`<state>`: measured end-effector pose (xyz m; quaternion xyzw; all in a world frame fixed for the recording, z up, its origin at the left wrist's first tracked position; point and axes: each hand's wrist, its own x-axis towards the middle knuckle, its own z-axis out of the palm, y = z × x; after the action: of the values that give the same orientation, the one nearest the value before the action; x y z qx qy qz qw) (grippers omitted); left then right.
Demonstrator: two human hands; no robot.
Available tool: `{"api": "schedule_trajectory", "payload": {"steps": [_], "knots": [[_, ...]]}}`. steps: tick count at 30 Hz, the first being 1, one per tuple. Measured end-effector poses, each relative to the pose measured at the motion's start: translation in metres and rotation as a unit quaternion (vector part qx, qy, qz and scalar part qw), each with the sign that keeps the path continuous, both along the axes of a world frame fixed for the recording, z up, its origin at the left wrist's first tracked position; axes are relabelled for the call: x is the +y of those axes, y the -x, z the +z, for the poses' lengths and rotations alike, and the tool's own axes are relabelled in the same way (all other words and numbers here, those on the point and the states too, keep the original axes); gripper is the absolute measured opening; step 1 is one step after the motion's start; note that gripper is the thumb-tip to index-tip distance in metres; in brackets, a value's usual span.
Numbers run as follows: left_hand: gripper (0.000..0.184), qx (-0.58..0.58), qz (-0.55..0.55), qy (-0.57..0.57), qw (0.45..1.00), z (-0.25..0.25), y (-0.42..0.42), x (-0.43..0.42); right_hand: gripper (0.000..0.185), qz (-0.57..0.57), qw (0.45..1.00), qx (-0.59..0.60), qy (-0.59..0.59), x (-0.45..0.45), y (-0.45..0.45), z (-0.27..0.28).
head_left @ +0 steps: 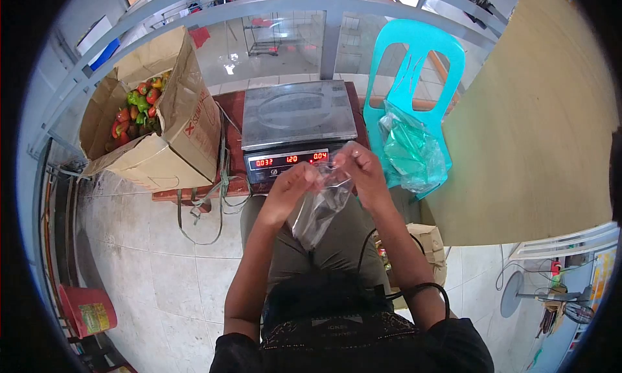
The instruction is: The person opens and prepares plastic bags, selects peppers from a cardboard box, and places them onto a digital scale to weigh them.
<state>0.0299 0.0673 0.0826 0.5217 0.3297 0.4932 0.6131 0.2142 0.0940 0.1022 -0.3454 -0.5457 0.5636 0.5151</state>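
Observation:
A clear plastic bag (319, 212) hangs between my hands above my lap. My left hand (293, 186) pinches one side of its upper edge, and my right hand (361, 172) pinches the other side. Just beyond my hands stands a digital weighing scale (298, 117) with a bare metal plate. Red digits glow on its front display, reading about 0.032, 1.20 and 0.04. My fingers cover part of the scale's lower front.
A cardboard box (184, 136) of red and green peppers (141, 104) stands left of the scale. On the right, a turquoise chair (418, 68) carries a bundle of plastic bags (411, 146). A tan panel (518, 139) rises farther right. Another box (427, 243) sits beside my right arm.

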Motion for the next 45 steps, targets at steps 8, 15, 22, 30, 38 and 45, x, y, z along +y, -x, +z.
{"api": "schedule_trajectory", "payload": {"steps": [8, 15, 22, 30, 38, 45], "knots": [[0.014, -0.066, 0.047, 0.114, 0.99, -0.02, 0.023, -0.003, 0.028, -0.074, 0.997, 0.014, 0.009, 0.006, -0.019, -0.011], [0.007, -0.118, 0.073, 0.113, 0.984, -0.025, 0.022, 0.004, 0.025, -0.116, 0.988, 0.099, 0.038, 0.008, -0.025, -0.022], [0.019, -0.075, 0.132, 0.035, 0.988, -0.024, 0.011, 0.006, 0.023, -0.084, 0.992, 0.089, 0.042, 0.002, -0.023, -0.029], [0.025, -0.017, 0.125, -0.015, 0.992, -0.013, 0.003, 0.002, 0.018, -0.106, 0.988, 0.08, 0.076, 0.001, -0.03, -0.033], [0.031, 0.054, 0.159, -0.049, 0.985, -0.014, 0.0, 0.002, 0.021, -0.074, 0.996, 0.017, 0.043, -0.005, -0.035, -0.029], [0.035, 0.023, 0.199, -0.017, 0.98, -0.015, -0.002, 0.004, 0.021, -0.057, 0.991, 0.065, 0.104, -0.008, -0.025, -0.027]]}}
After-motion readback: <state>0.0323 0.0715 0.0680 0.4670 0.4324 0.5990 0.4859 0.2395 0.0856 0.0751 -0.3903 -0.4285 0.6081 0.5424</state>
